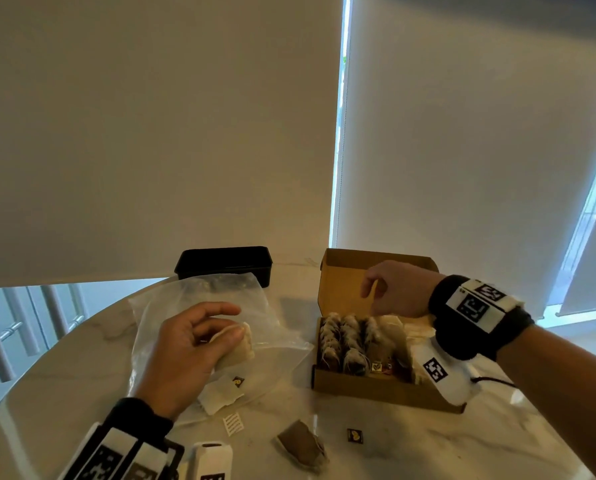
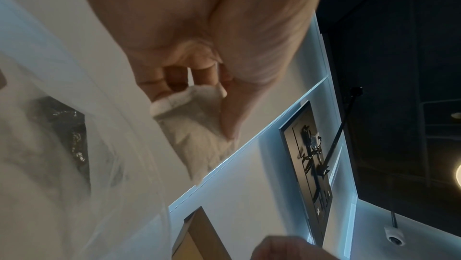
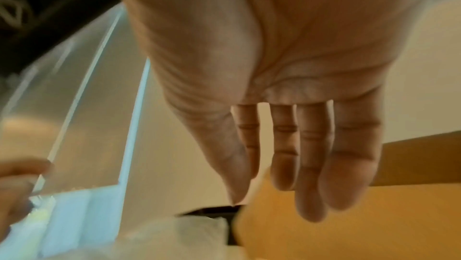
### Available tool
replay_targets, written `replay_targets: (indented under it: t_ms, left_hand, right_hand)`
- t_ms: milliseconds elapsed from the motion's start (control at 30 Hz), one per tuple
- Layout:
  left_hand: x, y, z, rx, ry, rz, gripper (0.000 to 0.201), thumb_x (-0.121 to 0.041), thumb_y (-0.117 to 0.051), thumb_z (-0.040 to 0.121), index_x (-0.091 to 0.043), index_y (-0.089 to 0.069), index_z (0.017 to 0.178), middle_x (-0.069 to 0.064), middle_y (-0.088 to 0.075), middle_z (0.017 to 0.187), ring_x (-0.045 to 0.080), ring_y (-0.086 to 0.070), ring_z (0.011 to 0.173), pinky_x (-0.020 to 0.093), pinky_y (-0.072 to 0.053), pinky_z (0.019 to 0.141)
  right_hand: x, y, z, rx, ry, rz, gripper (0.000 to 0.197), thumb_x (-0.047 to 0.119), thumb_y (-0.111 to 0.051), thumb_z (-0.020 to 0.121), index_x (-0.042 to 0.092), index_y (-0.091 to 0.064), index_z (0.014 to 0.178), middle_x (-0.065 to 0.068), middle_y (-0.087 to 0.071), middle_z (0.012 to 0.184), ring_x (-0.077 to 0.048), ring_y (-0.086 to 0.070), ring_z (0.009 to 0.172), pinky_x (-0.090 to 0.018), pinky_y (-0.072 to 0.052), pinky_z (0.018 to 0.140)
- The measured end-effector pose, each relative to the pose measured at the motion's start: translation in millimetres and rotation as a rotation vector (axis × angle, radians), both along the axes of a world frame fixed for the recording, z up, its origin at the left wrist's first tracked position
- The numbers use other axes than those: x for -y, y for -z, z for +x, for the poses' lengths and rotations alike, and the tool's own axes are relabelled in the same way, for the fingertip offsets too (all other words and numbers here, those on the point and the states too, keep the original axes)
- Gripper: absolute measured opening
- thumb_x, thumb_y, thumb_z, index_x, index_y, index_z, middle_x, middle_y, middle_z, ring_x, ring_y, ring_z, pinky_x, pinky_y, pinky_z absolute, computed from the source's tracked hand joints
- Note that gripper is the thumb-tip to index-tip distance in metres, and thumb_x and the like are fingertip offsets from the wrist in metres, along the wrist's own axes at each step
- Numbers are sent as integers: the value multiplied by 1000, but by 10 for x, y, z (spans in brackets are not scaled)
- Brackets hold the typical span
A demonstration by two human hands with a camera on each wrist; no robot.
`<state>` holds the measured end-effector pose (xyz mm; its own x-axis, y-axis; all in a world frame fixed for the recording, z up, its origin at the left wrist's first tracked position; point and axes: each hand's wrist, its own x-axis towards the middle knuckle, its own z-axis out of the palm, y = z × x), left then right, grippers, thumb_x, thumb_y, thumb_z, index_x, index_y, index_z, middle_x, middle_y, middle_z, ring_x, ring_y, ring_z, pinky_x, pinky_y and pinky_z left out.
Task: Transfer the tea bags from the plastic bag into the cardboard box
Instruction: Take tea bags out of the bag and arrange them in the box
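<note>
My left hand hovers over the clear plastic bag and pinches a pale tea bag between thumb and fingers; the left wrist view shows the same tea bag hanging from my fingertips. The open cardboard box sits to the right, with several tea bags standing in rows in its left half. My right hand floats above the box in front of its raised lid. In the right wrist view its fingers are straight and hold nothing.
A black tray stands behind the plastic bag. Loose on the marble table near me lie a brown tea bag, a pale tea bag with tag, a small dark tag and a white striped scrap.
</note>
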<state>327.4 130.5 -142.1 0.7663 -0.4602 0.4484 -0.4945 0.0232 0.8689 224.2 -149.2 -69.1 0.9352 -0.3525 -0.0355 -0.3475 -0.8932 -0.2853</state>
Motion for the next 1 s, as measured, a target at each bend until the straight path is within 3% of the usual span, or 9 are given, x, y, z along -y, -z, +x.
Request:
replay_targets:
  t_ms: [167,233,400,500,567,667,767,900,1000]
  left_hand:
    - [34,-82,-122,19,68,-23,26,0,-68,79,-16,-65,99,-5,-75,80,3,-70,74,9,-49,62]
    - [42,-91,-164,25,81,-5,28,-5,-68,79,-20,-63,101,-8,-75,81,6,-70,77,11,-51,63]
    - [65,-40,-141,19,54,25,36,-17,-70,79,-33,-56,109,-12,-74,90,4,-69,86,14,-53,65]
    - [28,-45,-107,31,43,12,28,-10,-72,76,-24,-64,99,-1,-73,89,9,-69,85,16,-53,68]
    - [-30,-54,-65,70,2,16,15,-9,-73,76,-21,-69,84,-3,-73,85,8,-68,81,17,-52,70]
    - [-108,-84,-7,111,-87,81,10,-17,-75,76,-26,-71,78,-12,-71,84,3,-64,80,18,-49,71]
    - [-131,-86,39,42,-139,64,5,-25,-77,73,-26,-73,75,-11,-73,81,6,-66,80,26,-53,76]
    - [-132,-25,80,25,-189,239,36,-64,-65,49,-43,-72,77,-21,-71,88,4,-62,96,37,-47,91]
    - [-114,10,71,-18,-133,331,16,-49,-75,61,-43,-72,75,-17,-69,94,7,-57,105,37,-41,94]
  right_hand:
    - [-836,35,-6,18,-259,275,35,47,-64,85,36,-55,117,15,-64,95,-1,-63,78,-15,-47,69]
    - [-1071,147,52,28,-331,389,49,42,-67,85,33,-50,129,14,-64,101,-7,-66,84,-18,-52,71]
    - [-1221,390,86,189,-331,565,44,19,-69,86,23,-53,127,-4,-70,101,-21,-71,83,-32,-61,71]
    - [-1129,450,-19,237,-300,615,35,16,-67,87,25,-56,119,1,-66,102,-13,-69,75,-24,-59,64]
    - [-990,463,-130,268,-262,522,19,21,-65,89,34,-60,102,9,-65,95,-6,-67,73,-18,-56,64]
    - [-674,397,-344,287,-138,389,2,33,-63,89,35,-64,89,7,-69,85,-9,-67,76,-24,-58,70]
    - [-292,274,-551,259,-30,248,7,32,-63,89,29,-65,83,6,-67,76,-10,-65,68,-22,-53,61]
    - [129,259,-719,120,72,12,16,27,-66,88,34,-65,74,14,-65,74,-8,-60,71,-18,-48,65]
    - [271,348,-771,7,93,-62,16,29,-63,90,34,-63,74,14,-64,75,-7,-59,71,-14,-45,64]
